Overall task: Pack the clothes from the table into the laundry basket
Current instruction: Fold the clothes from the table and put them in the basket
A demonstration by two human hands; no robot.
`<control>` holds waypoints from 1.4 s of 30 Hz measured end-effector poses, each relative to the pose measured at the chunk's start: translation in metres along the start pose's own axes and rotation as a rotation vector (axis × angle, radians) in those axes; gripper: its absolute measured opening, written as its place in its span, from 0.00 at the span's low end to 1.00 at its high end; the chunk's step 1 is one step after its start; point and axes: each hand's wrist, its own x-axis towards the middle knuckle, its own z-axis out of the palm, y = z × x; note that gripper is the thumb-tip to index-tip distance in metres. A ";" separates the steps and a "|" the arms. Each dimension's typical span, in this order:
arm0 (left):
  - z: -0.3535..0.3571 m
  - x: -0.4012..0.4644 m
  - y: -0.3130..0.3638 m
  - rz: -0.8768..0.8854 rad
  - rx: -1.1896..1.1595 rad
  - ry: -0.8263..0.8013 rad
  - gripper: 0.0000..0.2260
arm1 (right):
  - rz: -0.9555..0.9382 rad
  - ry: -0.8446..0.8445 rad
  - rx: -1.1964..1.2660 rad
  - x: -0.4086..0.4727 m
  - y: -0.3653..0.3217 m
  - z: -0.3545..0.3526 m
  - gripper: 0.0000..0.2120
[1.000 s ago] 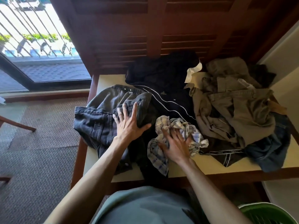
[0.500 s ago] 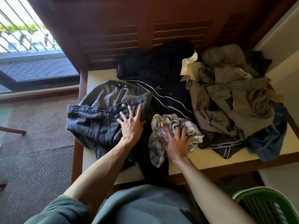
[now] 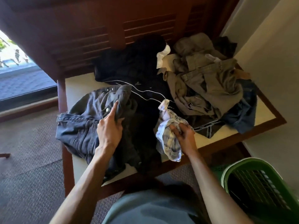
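Observation:
Grey denim jeans (image 3: 80,125) lie on the left of the cream-topped table (image 3: 76,83). My left hand (image 3: 110,126) is closed on a bunched fold of their waistband. My right hand (image 3: 184,135) grips a crumpled checked cloth (image 3: 168,139) near the table's front edge, part of it raised off the surface. A black garment with white piping (image 3: 137,75) fills the middle. Olive-khaki clothes (image 3: 207,81) are heaped at the right over a dark blue piece (image 3: 242,113). The green laundry basket (image 3: 233,167) stands on the floor at the lower right.
A dark wooden slatted panel (image 3: 145,29) rises behind the table. A pale wall (image 3: 275,62) closes off the right side. Woven carpet (image 3: 29,159) covers the floor to the left, with a glass door (image 3: 14,70) beyond it.
My left hand went from lying flat on the jeans to pinching their waistband. My right hand closed on the checked cloth and raised it. The camera swung right, showing more of the basket.

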 end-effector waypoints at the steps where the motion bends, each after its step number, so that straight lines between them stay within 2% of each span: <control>1: -0.009 -0.010 0.013 0.011 -0.012 0.009 0.31 | 0.006 0.025 0.078 -0.010 -0.002 -0.013 0.17; 4: -0.035 -0.031 0.050 0.058 -0.063 0.029 0.30 | 0.063 0.092 0.260 -0.043 -0.017 -0.059 0.25; 8: -0.071 -0.066 0.116 0.182 -0.141 -0.007 0.27 | 0.084 0.208 0.318 -0.095 -0.016 -0.126 0.26; 11: -0.085 -0.102 0.166 0.277 -0.243 -0.032 0.22 | 0.137 0.363 0.319 -0.146 0.004 -0.179 0.37; 13: -0.077 -0.129 0.195 0.320 -0.452 -0.043 0.21 | 0.198 0.482 0.328 -0.186 0.018 -0.216 0.30; 15: -0.070 -0.164 0.226 0.368 -0.552 -0.088 0.19 | 0.255 0.600 0.279 -0.228 0.034 -0.252 0.21; 18: -0.056 -0.209 0.263 0.575 -0.402 -0.178 0.22 | 0.278 0.737 0.153 -0.276 0.067 -0.296 0.30; 20: -0.033 -0.232 0.278 0.673 -0.172 -0.249 0.26 | 0.318 0.784 0.064 -0.300 0.089 -0.316 0.27; 22: 0.001 -0.252 0.292 0.710 -0.096 -0.304 0.28 | 0.376 0.802 -0.008 -0.315 0.108 -0.332 0.23; 24: 0.037 -0.278 0.310 0.739 -0.059 -0.405 0.29 | 0.442 0.791 -0.058 -0.328 0.135 -0.345 0.24; 27: 0.088 -0.302 0.331 0.801 0.011 -0.506 0.31 | 0.531 0.782 -0.105 -0.336 0.171 -0.355 0.22; 29: 0.114 -0.313 0.346 0.821 0.064 -0.552 0.31 | 0.618 0.761 -0.103 -0.338 0.187 -0.358 0.14; 30: 0.126 -0.318 0.353 0.834 0.083 -0.565 0.31 | 0.679 0.745 -0.099 -0.339 0.194 -0.358 0.13; 32: 0.152 -0.326 0.368 0.844 0.113 -0.593 0.31 | 0.823 0.735 -0.084 -0.346 0.212 -0.355 0.22; 36: 0.201 -0.341 0.399 0.858 0.212 -0.716 0.31 | 0.993 0.708 0.105 -0.377 0.227 -0.309 0.26; 39: 0.238 -0.354 0.420 0.869 0.222 -0.802 0.31 | 1.114 0.678 0.231 -0.404 0.224 -0.273 0.23; 42: 0.284 -0.365 0.439 0.817 0.234 -0.909 0.33 | 1.229 0.730 0.275 -0.425 0.233 -0.251 0.18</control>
